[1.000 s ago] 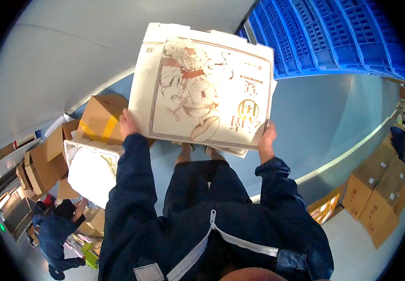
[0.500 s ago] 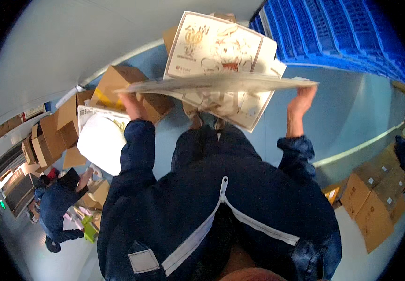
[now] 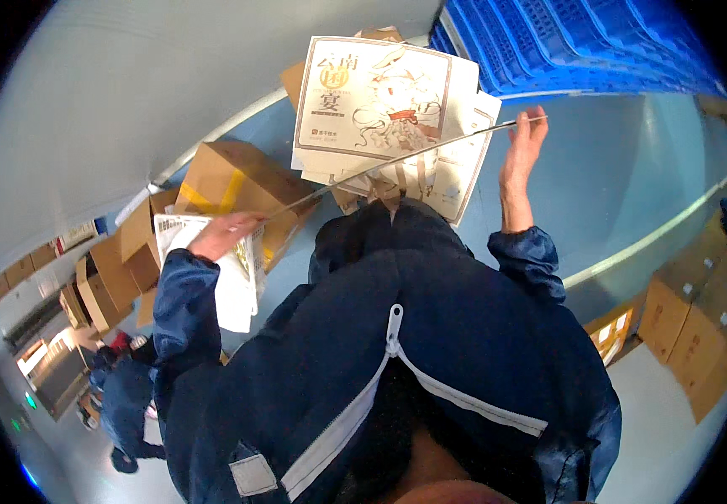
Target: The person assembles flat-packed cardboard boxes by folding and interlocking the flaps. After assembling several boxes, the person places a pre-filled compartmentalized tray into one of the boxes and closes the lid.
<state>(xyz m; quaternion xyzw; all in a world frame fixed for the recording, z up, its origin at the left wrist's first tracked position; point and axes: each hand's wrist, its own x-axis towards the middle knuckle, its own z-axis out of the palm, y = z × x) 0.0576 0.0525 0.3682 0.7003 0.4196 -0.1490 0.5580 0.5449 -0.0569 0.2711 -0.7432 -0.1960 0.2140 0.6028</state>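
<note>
A thin, flat cardboard sheet [image 3: 397, 160] is stretched between my hands. It shows nearly edge-on, as a narrow slanting line with its right end farther away. My left hand [image 3: 225, 235] is closed on its near left end. At the other end my right hand [image 3: 525, 151] pinches the edge between thumb and fingers. Beyond and below the sheet lies a pile of flat white printed cardboard sheets [image 3: 372, 101], with a brown drawing on the top one; the pile's lower sheets stick out at odd angles by my feet.
An open brown carton [image 3: 237, 185] with yellow tape stands at left, beside a white basket [image 3: 180, 225] holding white material. Stacked blue plastic crates [image 3: 565, 50] rise at far right. More cartons [image 3: 683, 319] stand at right. Behind on the left, a person [image 3: 128, 412] bends down.
The held sheet has tipped from roughly level to a slant. My left hand has come lower and nearer; my right hand has moved slightly away. The person at left has shifted partly behind my sleeve.
</note>
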